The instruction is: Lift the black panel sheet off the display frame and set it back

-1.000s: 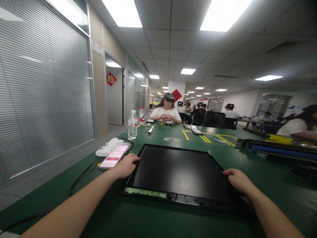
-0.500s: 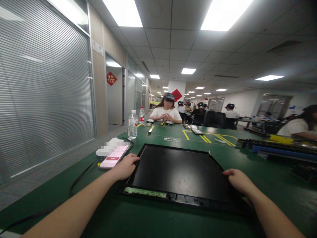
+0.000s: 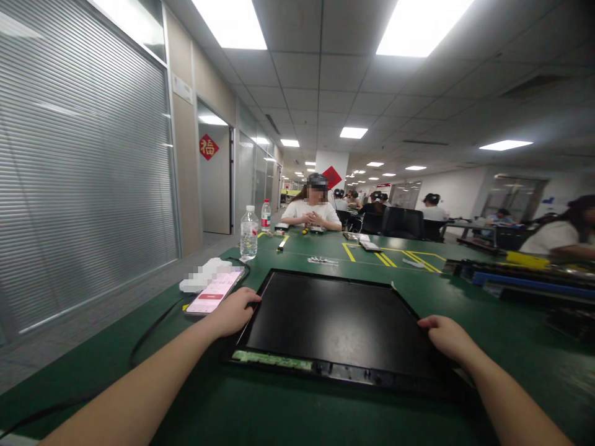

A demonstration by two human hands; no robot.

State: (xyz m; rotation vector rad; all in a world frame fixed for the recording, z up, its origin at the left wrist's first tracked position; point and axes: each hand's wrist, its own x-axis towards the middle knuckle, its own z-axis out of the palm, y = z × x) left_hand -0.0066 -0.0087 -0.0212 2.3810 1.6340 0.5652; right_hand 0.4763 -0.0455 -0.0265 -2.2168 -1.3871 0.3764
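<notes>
A black flat display panel (image 3: 330,322) in a dark frame lies on the green table in front of me. Along its near edge, at the left, runs a narrow green circuit board (image 3: 272,360). My left hand (image 3: 236,311) grips the panel's left edge, thumb on top and the other fingers mostly hidden. On the opposite side my right hand (image 3: 446,337) is closed on the right edge, its lower fingers out of sight beneath the frame. A phone (image 3: 214,294) with a lit pink screen rests just beyond my left hand.
Two plastic bottles stand at the far left, the nearer one a clear water bottle (image 3: 248,234). A black cable (image 3: 155,328) runs along the left side. Stacked dark and blue strips (image 3: 511,280) lie at right. A person (image 3: 312,207) sits across the table.
</notes>
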